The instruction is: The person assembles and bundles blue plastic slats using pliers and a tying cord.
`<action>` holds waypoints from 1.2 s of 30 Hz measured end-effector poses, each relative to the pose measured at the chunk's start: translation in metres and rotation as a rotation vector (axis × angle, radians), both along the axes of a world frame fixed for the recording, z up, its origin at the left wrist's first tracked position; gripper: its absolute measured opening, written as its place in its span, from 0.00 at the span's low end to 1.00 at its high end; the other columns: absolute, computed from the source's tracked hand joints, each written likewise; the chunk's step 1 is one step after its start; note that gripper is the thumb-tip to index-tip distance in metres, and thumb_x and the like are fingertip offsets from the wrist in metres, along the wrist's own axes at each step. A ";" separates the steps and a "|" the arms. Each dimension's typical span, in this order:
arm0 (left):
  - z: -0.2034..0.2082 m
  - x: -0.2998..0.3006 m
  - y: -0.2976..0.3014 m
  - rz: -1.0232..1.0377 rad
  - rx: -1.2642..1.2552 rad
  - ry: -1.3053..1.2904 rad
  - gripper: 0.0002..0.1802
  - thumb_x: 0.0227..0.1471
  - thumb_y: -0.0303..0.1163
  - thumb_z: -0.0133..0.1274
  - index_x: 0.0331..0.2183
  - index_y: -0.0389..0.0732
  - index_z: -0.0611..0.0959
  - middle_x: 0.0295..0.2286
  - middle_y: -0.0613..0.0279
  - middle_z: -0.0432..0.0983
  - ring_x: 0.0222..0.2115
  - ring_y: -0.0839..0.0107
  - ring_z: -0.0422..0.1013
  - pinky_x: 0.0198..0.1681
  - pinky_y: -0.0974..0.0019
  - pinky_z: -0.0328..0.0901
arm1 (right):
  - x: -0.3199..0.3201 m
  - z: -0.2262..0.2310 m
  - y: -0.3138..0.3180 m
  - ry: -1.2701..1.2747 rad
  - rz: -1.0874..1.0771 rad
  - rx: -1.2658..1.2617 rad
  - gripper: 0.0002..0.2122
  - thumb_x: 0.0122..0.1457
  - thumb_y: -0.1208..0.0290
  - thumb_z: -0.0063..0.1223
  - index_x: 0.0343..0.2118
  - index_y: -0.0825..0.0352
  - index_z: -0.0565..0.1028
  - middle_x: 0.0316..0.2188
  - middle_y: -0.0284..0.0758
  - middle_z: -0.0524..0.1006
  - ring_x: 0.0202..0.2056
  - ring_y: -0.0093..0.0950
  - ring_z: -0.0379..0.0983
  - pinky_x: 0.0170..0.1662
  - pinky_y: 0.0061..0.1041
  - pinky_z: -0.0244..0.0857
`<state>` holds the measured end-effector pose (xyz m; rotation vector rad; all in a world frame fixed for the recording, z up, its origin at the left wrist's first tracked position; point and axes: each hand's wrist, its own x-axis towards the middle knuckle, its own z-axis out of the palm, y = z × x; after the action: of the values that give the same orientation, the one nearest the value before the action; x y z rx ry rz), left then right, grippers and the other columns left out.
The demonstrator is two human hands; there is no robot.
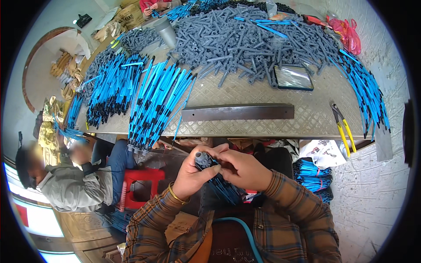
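Note:
In front of my lap, my left hand point(191, 175) is closed around a bundle of thin blue-and-black rods point(228, 190). Grey plastic tube ends point(202, 159) poke up from the bundle between thumb and fingers. The rods slant down from the hands toward my lap. My right hand point(244, 170) presses against the bundle's right side, thumb and fingers bent together in a pinch. What its fingertips grip is hidden. Beyond the hands, a large fan of similar blue rods point(160, 101) lies on the table, its grey ends over the front edge.
Grey plastic tubes point(245, 41) are heaped across the table point(219, 127). A dark metal bar point(237, 112) and yellow-handled pliers point(343, 131) lie near its edge. More blue rods point(362, 94) lie at right. A person point(79, 179) sits left, beside a red stool point(142, 188).

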<state>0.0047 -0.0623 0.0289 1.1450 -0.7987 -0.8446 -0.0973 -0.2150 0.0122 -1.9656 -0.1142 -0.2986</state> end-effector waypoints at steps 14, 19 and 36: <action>0.007 -0.008 -0.009 -0.009 0.044 -0.034 0.20 0.45 0.14 0.49 0.42 0.38 0.69 0.50 0.45 0.64 0.54 0.61 0.59 0.56 0.59 0.53 | -0.006 -0.026 0.005 -0.223 -0.122 0.164 0.11 0.53 0.73 0.50 0.39 0.69 0.68 0.31 0.39 0.72 0.33 0.33 0.72 0.38 0.26 0.66; 0.004 -0.008 -0.010 -0.055 0.022 -0.059 0.19 0.45 0.14 0.49 0.42 0.38 0.68 0.50 0.45 0.64 0.54 0.62 0.59 0.56 0.60 0.53 | -0.016 -0.022 0.000 -0.097 -0.029 0.317 0.09 0.56 0.72 0.50 0.38 0.68 0.69 0.31 0.37 0.72 0.33 0.27 0.70 0.37 0.24 0.65; 0.008 -0.016 -0.006 -0.120 0.009 -0.030 0.16 0.47 0.14 0.49 0.37 0.41 0.67 0.51 0.46 0.63 0.54 0.66 0.58 0.54 0.66 0.53 | -0.024 -0.019 -0.009 0.056 0.188 0.865 0.06 0.58 0.75 0.47 0.38 0.67 0.71 0.34 0.27 0.71 0.36 0.14 0.64 0.42 0.16 0.59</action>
<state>-0.0110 -0.0684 0.0369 1.1287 -0.8963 -0.9333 -0.1214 -0.2243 -0.0071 -1.0945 -0.1081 -0.1299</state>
